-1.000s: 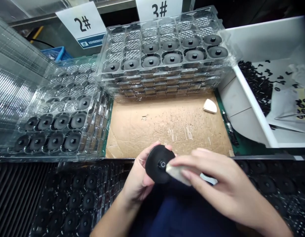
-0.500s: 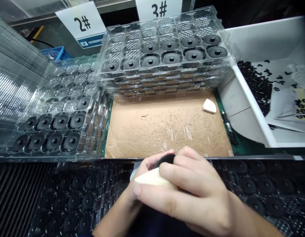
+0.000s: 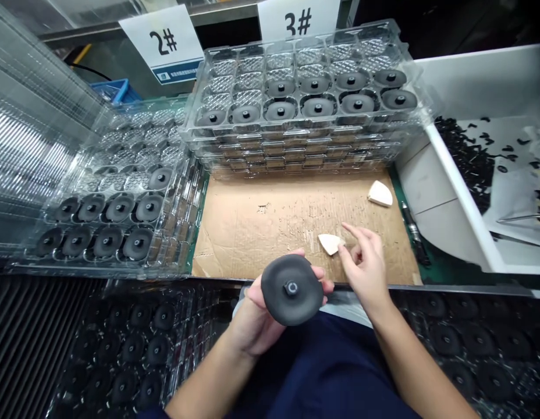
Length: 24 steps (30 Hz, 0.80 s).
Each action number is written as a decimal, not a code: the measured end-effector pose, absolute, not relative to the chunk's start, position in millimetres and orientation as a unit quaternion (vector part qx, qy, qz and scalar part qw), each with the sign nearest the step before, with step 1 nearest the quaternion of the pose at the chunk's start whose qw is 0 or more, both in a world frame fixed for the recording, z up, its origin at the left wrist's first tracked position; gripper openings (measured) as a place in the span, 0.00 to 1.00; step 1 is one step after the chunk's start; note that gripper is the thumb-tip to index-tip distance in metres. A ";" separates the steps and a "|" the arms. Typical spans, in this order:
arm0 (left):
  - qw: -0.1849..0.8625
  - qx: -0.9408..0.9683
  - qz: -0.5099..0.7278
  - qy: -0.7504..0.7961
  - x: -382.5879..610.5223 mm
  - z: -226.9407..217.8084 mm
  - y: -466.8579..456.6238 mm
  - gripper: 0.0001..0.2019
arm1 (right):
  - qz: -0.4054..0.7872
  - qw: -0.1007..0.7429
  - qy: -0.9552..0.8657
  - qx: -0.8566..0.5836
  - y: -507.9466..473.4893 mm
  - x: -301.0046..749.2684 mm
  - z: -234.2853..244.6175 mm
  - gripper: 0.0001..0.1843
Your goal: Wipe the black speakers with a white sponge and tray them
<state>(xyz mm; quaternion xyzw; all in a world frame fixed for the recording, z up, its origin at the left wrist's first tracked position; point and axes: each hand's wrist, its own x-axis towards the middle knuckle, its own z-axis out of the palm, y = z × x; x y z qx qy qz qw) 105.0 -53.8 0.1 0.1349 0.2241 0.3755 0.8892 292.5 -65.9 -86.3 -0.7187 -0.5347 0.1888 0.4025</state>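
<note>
My left hand (image 3: 256,320) holds a round black disc (image 3: 281,308) from below and around its edge, its face with a short central stub turned up towards me. Beside it, over the cardboard, my right hand (image 3: 365,265) has its index finger stretched out. Its thumb tip is at the edge of a white sponge-like wedge (image 3: 330,243), which lies on the cardboard sheet (image 3: 235,227). A second white wedge (image 3: 380,194) rests near the sheet's right side.
Stacked clear trays (image 3: 305,125) with similar discs stand behind the cardboard; another tray (image 3: 108,215) is on the left. On the right are a pen (image 3: 414,233) and a white bin (image 3: 462,192) with small black parts. More disc-filled trays (image 3: 130,349) sit below the bench edge.
My right hand has moved off the disc to the cardboard, where the white wedge it held now lies. The disc in my left hand now faces up in full view.
</note>
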 end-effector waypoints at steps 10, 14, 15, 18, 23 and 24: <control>0.893 0.128 0.377 0.211 103.2 -2.2 -52.8 0.28 | 0.304 0.442 -0.555 -0.635 -68.9 281.8 -47.7 0.11; 0.898 0.117 0.372 0.204 103.8 -4.5 -53.7 0.28 | 0.328 0.425 -0.565 -0.627 -74.7 282.4 -51.9 0.11; 0.899 0.118 0.372 0.201 103.7 -4.8 -53.6 0.28 | 0.329 0.420 -0.567 -0.628 -75.7 282.8 -52.7 0.11; 0.899 0.122 0.371 0.198 103.7 -4.6 -52.3 0.28 | 0.307 0.405 -0.567 -0.648 -75.9 285.2 -58.0 0.12; 0.893 0.116 0.380 0.211 104.9 -3.0 -49.9 0.26 | 0.222 0.346 -0.551 -0.726 -69.8 290.1 -84.1 0.18; 0.891 0.114 0.384 0.216 104.9 -3.3 -50.1 0.26 | 0.211 0.333 -0.552 -0.735 -69.2 290.0 -90.2 0.19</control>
